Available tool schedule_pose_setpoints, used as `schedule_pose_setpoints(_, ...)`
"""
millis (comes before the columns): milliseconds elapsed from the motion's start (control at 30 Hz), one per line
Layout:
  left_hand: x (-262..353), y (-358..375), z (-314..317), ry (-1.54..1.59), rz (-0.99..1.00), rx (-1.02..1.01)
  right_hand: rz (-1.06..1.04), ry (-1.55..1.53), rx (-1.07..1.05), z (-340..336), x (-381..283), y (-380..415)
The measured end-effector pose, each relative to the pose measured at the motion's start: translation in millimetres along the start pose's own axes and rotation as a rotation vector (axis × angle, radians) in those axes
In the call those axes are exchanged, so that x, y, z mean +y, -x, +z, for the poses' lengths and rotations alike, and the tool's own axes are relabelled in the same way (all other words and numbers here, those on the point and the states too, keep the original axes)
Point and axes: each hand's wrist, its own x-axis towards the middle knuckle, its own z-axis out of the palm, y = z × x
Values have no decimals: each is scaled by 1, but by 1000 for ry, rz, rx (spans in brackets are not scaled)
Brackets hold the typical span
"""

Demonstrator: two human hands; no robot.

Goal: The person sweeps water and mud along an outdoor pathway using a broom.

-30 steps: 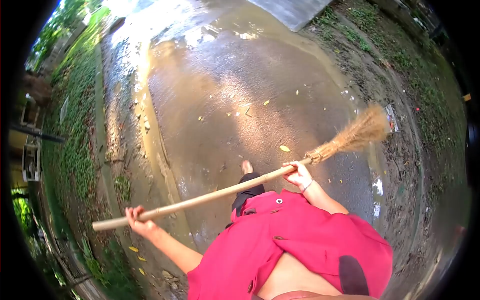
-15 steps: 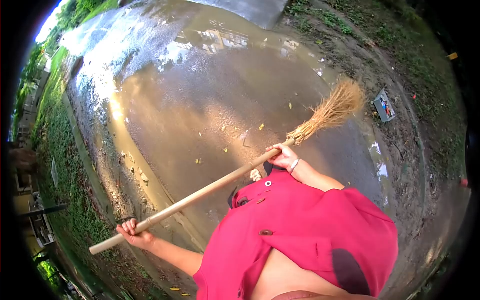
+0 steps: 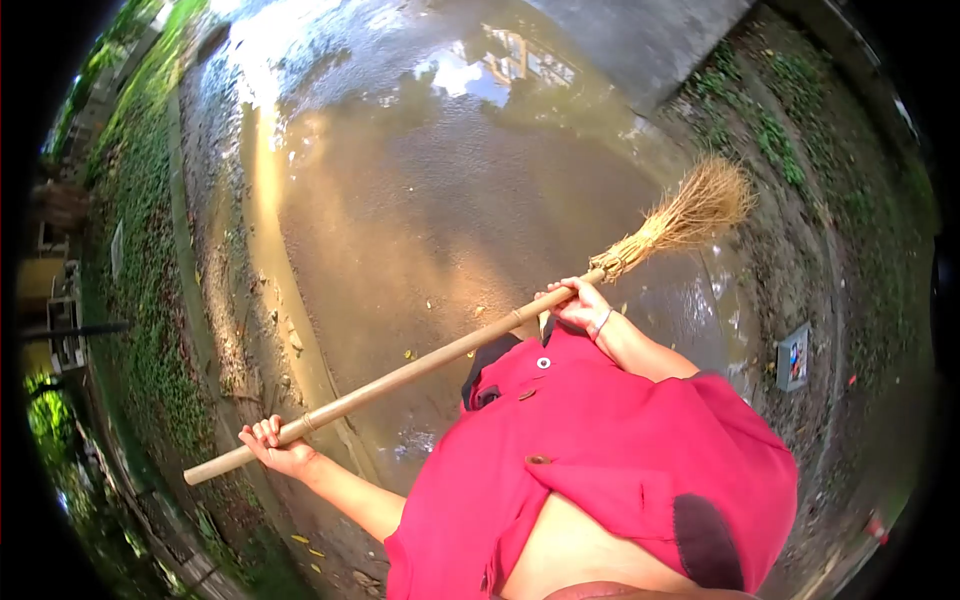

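Observation:
A broom point(image 3: 440, 357) with a long bamboo handle slants across in front of my body, its straw bristles up at the right and the bare handle end down at the left. My left hand point(image 3: 277, 448) is wrapped round the handle a little way in from that bare end. Close below the bound neck of the bristles, my right hand point(image 3: 580, 305) grips the handle, with a band on its wrist. The bristles stand out over the wet ground at chest level in this view. A red shirt covers my front.
Wet pavement point(image 3: 400, 220) with muddy puddle water spreads ahead. A grey concrete slab point(image 3: 640, 40) lies at the top right. Grass point(image 3: 140, 300) borders the left side, muddy earth the right. A small grey box point(image 3: 793, 358) with colourful contents sits on the right-hand earth.
The view has shifted forward and turned, so the slab shows more and the box sits lower. Both hands keep their hold on the broom, and its bristles have moved slightly right.

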Motion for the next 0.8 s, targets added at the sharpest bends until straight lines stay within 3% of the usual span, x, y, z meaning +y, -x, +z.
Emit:
schedule_pose_setpoints(267,-13,-17,-54,-256,268,492,226,245,71,151,-40,-88)
schedule_pose_setpoints(367,-45,-25,-74,-212,267,467,313,328,143,195,-59,-138)
schedule_pose_setpoints(433,-85,-41,-46,-177,246,541,317,318,159,230,-78,-174)
schedule_pose_setpoints(467,-100,-50,-38,-179,223,612,260,306,191,284,-77,-142)
schedule_pose_setpoints(533,-140,-71,-13,-154,158,622,244,335,227,311,-110,-178)
schedule_pose_setpoints(567,-159,-78,0,-140,98,634,139,419,179,306,-135,-214)
schedule_pose_setpoints(667,-222,-103,56,-56,29,497,32,414,115,352,-202,-248)
schedule_pose_setpoints(733,-265,-116,104,20,-33,421,-160,391,28,374,-242,-266)
schedule_pose_setpoints(800,-309,-121,158,114,-128,440,-396,384,72,391,-277,-290)
